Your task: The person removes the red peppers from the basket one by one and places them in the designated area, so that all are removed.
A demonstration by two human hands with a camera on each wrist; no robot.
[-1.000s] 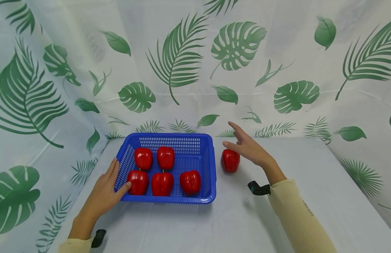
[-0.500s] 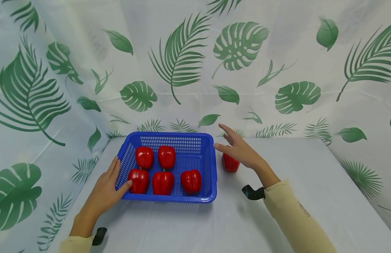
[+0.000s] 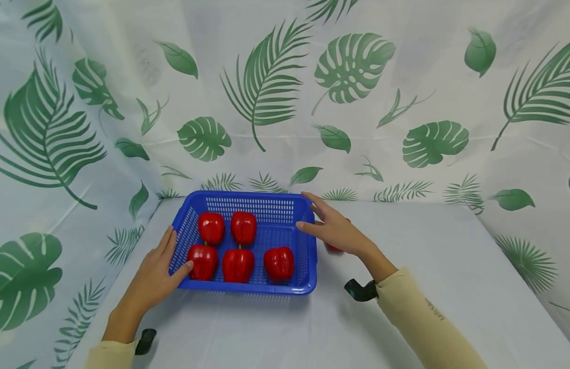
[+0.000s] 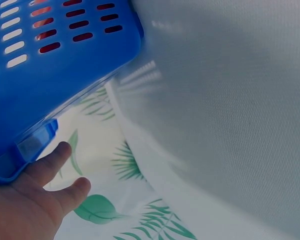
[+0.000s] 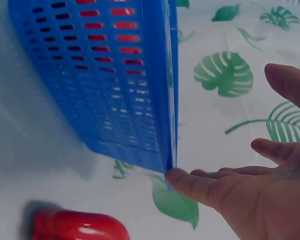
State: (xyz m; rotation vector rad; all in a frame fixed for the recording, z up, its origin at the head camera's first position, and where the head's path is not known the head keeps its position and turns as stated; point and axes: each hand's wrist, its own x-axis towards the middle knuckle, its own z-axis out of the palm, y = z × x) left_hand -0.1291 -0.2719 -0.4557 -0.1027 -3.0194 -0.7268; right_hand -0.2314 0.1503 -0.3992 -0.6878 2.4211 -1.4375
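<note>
The blue plastic basket (image 3: 248, 288) holds several red bell peppers (image 3: 238, 265). At its left side, my left hand (image 3: 151, 279) holds the rim, thumb over the edge by the front-left pepper and fingers outside. In the left wrist view, extended fingers (image 4: 50, 165) show under the basket's rim. My right hand (image 3: 337, 228) is at the right rim with fingers spread and thumb over the basket's inside; in the right wrist view one fingertip (image 5: 177, 176) meets or nearly meets the rim. Another red bell pepper (image 5: 80, 227) lies outside the basket, mostly hidden by my right hand in the head view.
A pale cloth covers the table (image 3: 432, 287). Behind and beside it hangs a white curtain (image 3: 285, 66) printed with green leaves. Black devices are strapped to the left wrist (image 3: 145, 341) and the right wrist (image 3: 360, 290).
My right hand has moved left and slightly down, from above the loose pepper to the basket's right rim. My left hand keeps its place on the basket. The loose pepper is now mostly covered.
</note>
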